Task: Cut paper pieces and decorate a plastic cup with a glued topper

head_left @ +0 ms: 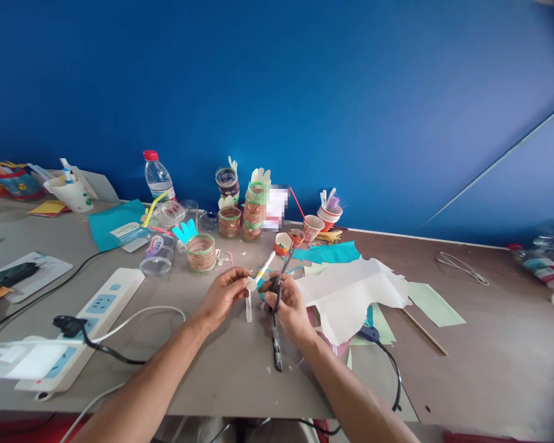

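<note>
My left hand [226, 296] is closed in a pinch on a small whitish piece [252, 285], probably paper, near the middle of the desk. To its right, my right hand [287, 304] is wrapped around a pair of scissors [285, 264], with the blades pointing up and away. A white stick with a yellow band [264, 268] slants just beyond my left fingertips; whether they touch it is unclear. Beneath my hands lie a narrow translucent strip [248, 307] and a slim black tool [277, 347]. A large white paper sheet [351, 289] spreads right of my right hand.
Jars wrapped in brown cord [202, 252] and paper cups [313, 227] stand toward the blue wall. At left are a power strip [96, 314] with cords and a black glue gun [9, 280]. A wooden stick [425, 332] lies right, and a bottle [157, 175] stands behind.
</note>
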Action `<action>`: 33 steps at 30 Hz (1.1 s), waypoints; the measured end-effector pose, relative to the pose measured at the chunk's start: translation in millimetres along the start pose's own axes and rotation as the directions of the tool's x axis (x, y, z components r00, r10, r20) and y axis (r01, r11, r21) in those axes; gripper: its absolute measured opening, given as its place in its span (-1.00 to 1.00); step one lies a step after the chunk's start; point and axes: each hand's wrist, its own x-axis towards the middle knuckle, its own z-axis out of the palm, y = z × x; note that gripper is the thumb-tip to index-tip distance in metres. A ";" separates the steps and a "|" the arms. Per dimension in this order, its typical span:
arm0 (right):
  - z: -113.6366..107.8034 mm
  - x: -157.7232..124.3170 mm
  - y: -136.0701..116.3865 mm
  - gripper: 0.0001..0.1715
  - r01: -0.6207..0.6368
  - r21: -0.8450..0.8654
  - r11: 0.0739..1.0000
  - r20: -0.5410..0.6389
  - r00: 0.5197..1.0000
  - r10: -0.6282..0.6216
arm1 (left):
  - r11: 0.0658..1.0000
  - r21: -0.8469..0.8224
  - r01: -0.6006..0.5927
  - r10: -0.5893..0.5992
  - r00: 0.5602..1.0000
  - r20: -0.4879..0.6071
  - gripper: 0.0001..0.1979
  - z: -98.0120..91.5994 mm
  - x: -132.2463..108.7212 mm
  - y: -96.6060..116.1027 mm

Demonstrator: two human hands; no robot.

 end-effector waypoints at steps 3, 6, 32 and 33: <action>-1.3 4.2 -2.2 -0.48 -0.059 0.099 0.993 -0.034 0.997 0.063 | 0.997 0.071 0.015 -0.019 0.998 0.054 -0.79 -1.1 -0.8 -2.6; -2.8 7.2 -3.5 -0.48 -0.142 0.115 0.983 -0.053 0.987 0.149 | 0.990 0.142 0.019 -0.031 0.996 0.082 -0.76 -0.6 -2.2 -3.2; -1.3 6.8 -0.3 -0.56 -0.006 -0.112 0.994 -0.099 0.995 -0.006 | 0.934 0.348 0.083 -0.155 0.970 0.186 -0.64 7.2 -6.9 -0.1; -1.4 6.2 0.1 -0.57 0.010 -0.116 0.993 -0.106 0.994 -0.022 | 0.939 0.333 0.084 -0.148 0.974 0.171 -0.65 7.5 -6.6 -0.1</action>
